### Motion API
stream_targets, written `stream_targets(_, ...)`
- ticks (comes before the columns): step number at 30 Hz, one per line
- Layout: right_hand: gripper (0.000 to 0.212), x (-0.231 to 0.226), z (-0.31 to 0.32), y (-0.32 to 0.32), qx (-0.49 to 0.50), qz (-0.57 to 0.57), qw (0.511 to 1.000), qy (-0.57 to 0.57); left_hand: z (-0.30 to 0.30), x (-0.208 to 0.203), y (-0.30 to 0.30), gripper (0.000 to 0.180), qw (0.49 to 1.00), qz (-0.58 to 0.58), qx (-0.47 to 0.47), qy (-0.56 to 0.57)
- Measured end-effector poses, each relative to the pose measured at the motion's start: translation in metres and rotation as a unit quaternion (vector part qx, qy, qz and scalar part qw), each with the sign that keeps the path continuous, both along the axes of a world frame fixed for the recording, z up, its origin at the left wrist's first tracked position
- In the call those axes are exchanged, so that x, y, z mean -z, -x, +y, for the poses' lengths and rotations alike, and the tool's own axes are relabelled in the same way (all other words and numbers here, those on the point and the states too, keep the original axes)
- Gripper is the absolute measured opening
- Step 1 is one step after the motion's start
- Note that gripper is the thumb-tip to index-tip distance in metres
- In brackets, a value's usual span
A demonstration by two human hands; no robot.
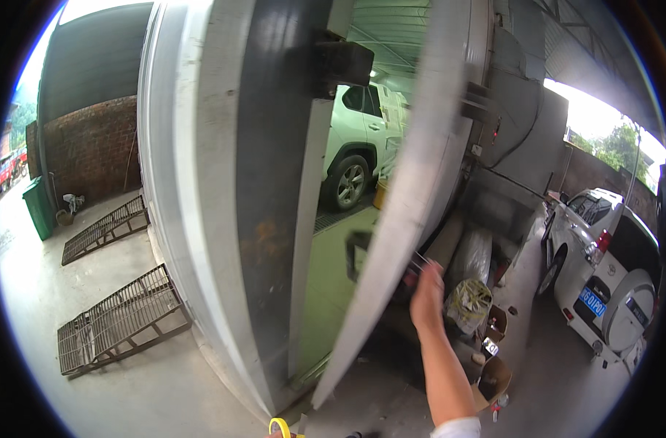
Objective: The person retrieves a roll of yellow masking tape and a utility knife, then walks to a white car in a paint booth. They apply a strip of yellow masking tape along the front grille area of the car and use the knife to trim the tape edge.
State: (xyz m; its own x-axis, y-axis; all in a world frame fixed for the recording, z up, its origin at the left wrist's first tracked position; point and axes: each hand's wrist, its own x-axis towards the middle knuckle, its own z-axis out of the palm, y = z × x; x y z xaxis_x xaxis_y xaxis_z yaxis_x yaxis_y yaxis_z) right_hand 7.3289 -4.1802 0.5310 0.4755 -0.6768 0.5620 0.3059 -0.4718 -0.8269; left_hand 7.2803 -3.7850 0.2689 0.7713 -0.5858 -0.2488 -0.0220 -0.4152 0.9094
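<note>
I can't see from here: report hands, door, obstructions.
Right hand at door, grip blurred. Left hand barely in frame, at yellow ring. Door ajar. Cardboard boxes on floor, right of door.

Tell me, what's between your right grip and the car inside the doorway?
The grey, part-open door. In the head view, it stands between the right grip, on its outer side, and the pale car inside.
</note>
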Motion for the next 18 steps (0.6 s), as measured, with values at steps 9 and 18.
stream_targets(9,0.075,0.045,-0.165,0.219,0.192,-0.246,0.926,-0.212,-0.258,0.03,-0.088,0.034,0.994,0.087,0.031,0.062)
stream_targets(18,0.059,0.202,-0.249,0.172,0.278,0.195,0.88,-0.333,-0.453,-0.023,-0.252,0.025,0.959,0.175,-0.126,0.184)
